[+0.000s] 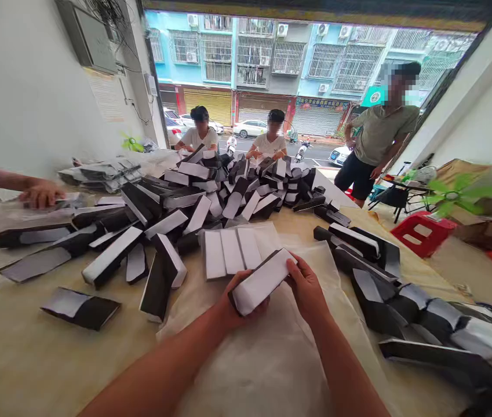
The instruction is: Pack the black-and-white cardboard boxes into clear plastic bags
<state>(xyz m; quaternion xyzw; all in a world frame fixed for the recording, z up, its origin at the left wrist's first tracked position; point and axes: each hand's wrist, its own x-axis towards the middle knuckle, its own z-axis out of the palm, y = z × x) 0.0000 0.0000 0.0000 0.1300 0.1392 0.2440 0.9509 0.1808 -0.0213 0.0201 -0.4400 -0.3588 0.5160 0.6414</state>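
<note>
Between my two hands is a long black-and-white paper box (pixel 263 281), its white face turned up and tilted. My left hand (pixel 239 298) wraps around the near left end from below. At the far right end my right hand (pixel 305 284) grips it, thumb on the white face. Just beyond, three similar white-topped boxes (pixel 232 253) lie side by side on a clear plastic bag (pixel 310 260). More plastic sheeting spreads under my forearms. What the boxes contain, if anything, cannot be seen.
A large heap of black-and-white boxes (pixel 228 197) covers the table's far half. More boxes (pixel 419 313) lie at the right. A co-worker's hand (pixel 41 194) rests at the left. Two people sit beyond the heap; another person (pixel 380 127) stands right, near a red stool (pixel 423 233).
</note>
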